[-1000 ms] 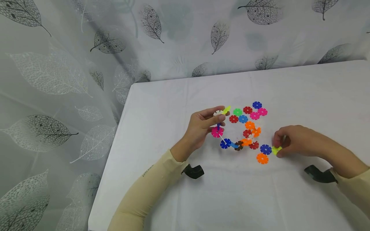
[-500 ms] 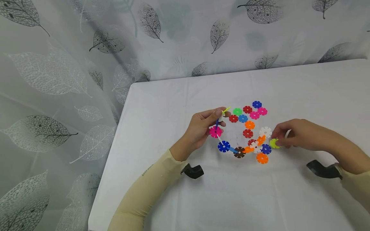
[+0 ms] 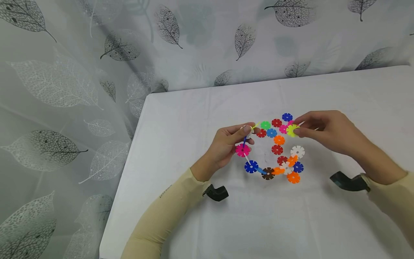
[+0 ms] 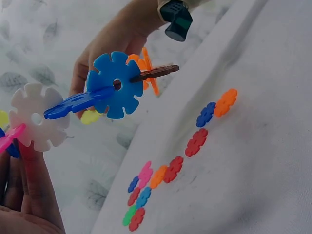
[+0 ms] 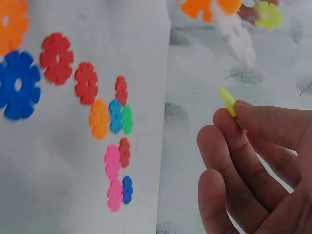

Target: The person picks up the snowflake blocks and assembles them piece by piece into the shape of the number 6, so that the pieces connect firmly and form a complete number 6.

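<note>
My left hand (image 3: 223,148) pinches one end of a chain of interlocking plastic flower discs, by its white and yellow pieces. The chain curves down through a pink disc (image 3: 242,150), a dark blue disc (image 3: 251,166) and a brown disc (image 3: 268,173), then up to a white disc (image 3: 297,151) at its right end. Raised off the table, it shows close up in the left wrist view, with a light blue disc (image 4: 105,73) in front. Between thumb and fingertips, my right hand (image 3: 333,131) pinches a single yellow flower disc (image 3: 292,130), seen edge-on in the right wrist view.
Loose discs lie on the white-covered table (image 3: 226,230): a green one (image 3: 265,125), a red one (image 3: 276,150), a blue one (image 3: 298,167), an orange one (image 3: 293,177) and several others. Leaf-patterned curtains (image 3: 200,32) hang behind and to the left.
My right hand has lifted the yellow disc from beside the blue one, carrying it up and left. The chain's right end has swung out, its white disc now showing. The left hand stays nearly still.
</note>
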The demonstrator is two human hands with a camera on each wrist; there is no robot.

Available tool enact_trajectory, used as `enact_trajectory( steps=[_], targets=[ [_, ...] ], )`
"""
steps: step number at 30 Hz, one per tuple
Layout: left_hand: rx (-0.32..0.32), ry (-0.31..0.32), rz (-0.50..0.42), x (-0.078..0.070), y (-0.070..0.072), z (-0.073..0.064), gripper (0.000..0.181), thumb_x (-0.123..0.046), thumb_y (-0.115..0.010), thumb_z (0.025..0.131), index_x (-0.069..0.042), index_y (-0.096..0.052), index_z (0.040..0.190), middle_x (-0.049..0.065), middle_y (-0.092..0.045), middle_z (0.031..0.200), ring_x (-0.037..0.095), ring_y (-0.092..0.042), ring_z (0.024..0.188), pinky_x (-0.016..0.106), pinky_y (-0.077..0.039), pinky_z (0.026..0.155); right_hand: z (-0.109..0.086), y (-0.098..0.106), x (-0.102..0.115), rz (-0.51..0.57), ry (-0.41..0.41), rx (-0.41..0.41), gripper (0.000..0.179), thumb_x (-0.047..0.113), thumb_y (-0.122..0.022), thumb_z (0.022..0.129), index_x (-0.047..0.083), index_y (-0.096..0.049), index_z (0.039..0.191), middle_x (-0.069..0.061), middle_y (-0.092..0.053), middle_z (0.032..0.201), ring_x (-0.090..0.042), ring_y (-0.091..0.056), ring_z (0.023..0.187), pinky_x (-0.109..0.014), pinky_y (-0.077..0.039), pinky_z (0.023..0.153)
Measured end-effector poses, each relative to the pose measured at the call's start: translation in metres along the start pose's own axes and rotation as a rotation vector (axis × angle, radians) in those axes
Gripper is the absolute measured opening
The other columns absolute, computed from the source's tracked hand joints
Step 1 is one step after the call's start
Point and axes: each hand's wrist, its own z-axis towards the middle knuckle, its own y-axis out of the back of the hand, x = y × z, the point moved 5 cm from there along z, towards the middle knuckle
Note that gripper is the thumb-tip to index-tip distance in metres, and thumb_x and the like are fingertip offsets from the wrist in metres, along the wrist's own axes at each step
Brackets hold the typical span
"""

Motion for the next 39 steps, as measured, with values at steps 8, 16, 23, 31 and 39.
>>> enact_trajectory(
  steps=[8, 16, 23, 31, 39],
  targets=[
    [0.005, 0.002, 0.028, 0.001, -0.001, 0.0, 0.035, -0.017, -0.057, 0.105, 0.004, -0.064, 0.132, 0.007, -0.073, 0.112, 0.017, -0.069, 0.084, 0.026, -0.053, 0.078, 0.003, -0.002, 0.02, 0.152, 0.039, -0.078, 0.031, 0.022, -0.08, 0.09, 0.008, -0.073, 0.116, -0.01, -0.075, 0.1, 0.003, -0.068, 0.08, -0.011, -0.05, 0.07],
    [0.022, 0.037, 0.081, 0.003, -0.001, 0.0, 0.032, -0.014, -0.065, 0.1, -0.002, -0.068, 0.13, 0.005, -0.075, 0.106, 0.018, -0.069, 0.088, 0.032, -0.055, 0.076, 0.006, -0.01, 0.035, 0.275, 0.06, -0.133, 0.026, 0.019, -0.079, 0.091, 0.009, -0.073, 0.113, -0.005, -0.076, 0.098, -0.003, -0.071, 0.081, -0.013, -0.053, 0.073],
    [0.04, 0.041, 0.097, 0.003, -0.003, 0.0, 0.033, -0.016, -0.064, 0.1, -0.002, -0.067, 0.13, 0.014, -0.073, 0.114, 0.019, -0.068, 0.089, 0.034, -0.055, 0.077, 0.005, -0.012, 0.048, 0.374, 0.094, -0.169, 0.025, 0.015, -0.078, 0.091, 0.006, -0.073, 0.114, 0.002, -0.076, 0.094, -0.007, -0.073, 0.081, -0.014, -0.054, 0.074],
    [0.057, 0.046, 0.083, 0.003, -0.005, -0.001, 0.033, -0.013, -0.063, 0.101, 0.0, -0.066, 0.131, 0.013, -0.073, 0.115, 0.019, -0.067, 0.087, 0.033, -0.055, 0.076, 0.004, -0.013, 0.055, 0.418, 0.092, -0.169, 0.023, 0.016, -0.076, 0.093, 0.004, -0.073, 0.113, 0.003, -0.076, 0.095, -0.009, -0.073, 0.083, -0.016, -0.055, 0.075],
    [0.072, 0.04, 0.082, 0.003, -0.006, -0.001, 0.031, -0.012, -0.063, 0.101, -0.002, -0.068, 0.13, 0.01, -0.074, 0.112, 0.02, -0.068, 0.087, 0.033, -0.054, 0.075, 0.003, -0.016, 0.058, 0.433, 0.095, -0.176, 0.022, 0.017, -0.074, 0.094, 0.004, -0.072, 0.112, 0.002, -0.076, 0.093, -0.01, -0.074, 0.082, -0.017, -0.055, 0.076]
  ],
)
